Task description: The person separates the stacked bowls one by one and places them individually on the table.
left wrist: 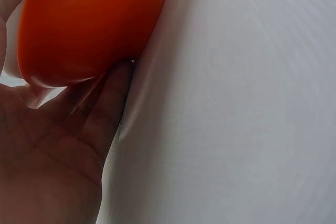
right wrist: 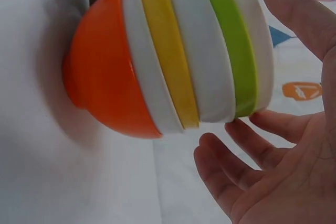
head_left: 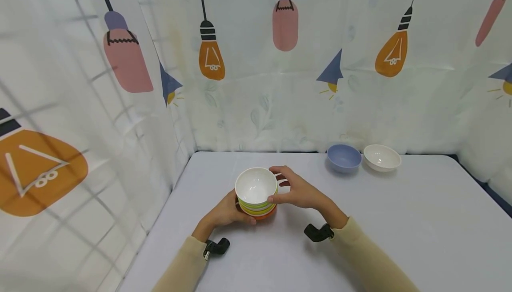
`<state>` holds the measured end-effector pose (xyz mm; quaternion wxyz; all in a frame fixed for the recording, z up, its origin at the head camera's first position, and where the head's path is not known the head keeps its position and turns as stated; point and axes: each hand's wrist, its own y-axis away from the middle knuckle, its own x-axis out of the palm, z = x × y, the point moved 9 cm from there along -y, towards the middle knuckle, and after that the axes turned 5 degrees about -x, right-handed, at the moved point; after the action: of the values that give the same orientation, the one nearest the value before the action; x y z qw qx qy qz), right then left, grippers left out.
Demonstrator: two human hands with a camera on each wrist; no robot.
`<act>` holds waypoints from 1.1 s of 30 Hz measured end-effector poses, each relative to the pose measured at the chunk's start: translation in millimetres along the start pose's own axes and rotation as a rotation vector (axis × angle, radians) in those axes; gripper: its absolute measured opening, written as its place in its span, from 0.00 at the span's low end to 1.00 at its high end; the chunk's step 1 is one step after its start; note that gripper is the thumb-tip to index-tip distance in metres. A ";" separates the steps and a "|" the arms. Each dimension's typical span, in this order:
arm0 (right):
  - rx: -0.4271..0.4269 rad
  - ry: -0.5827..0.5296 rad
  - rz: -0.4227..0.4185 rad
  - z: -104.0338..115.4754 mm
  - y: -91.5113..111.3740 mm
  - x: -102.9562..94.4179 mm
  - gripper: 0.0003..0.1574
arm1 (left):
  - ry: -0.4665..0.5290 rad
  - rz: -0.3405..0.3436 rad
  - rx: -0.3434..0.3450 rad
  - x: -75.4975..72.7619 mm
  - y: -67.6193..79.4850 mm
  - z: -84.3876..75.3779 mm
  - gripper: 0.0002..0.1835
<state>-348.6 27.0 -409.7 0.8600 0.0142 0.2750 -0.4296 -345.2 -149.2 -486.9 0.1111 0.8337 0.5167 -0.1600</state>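
Observation:
A stack of nested bowls stands on the white table, a white bowl on top. Below it come green, white, yellow and white bands, with an orange bowl at the bottom. My left hand grips the stack low on its left side, fingers curled under the side of the orange bowl in the left wrist view. At the upper right of the stack, my right hand is spread around the rim. Its fingertips reach the green and top white bowls in the right wrist view, while its thumb stands off the rim.
At the back of the table, right of centre, a blue bowl and another white bowl sit side by side. A patterned curtain hangs behind the table and along its left side.

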 end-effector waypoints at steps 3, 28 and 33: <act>-0.003 0.006 -0.009 -0.1 -0.7 3.9 0.54 | -0.012 -0.001 0.004 -0.2 -0.6 0.3 0.55; 0.076 0.046 -0.126 -7.0 -6.9 27.9 0.74 | -0.039 -0.005 0.004 -1.6 -0.7 3.5 0.57; 0.076 0.031 -0.141 -7.6 -7.6 31.6 0.75 | -0.040 -0.008 0.013 -1.0 -0.8 4.8 0.57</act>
<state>-342.6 1.1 -429.9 0.8221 0.0340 0.2719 -0.4991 -347.0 -151.3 -491.0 0.1155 0.8290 0.5165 -0.1807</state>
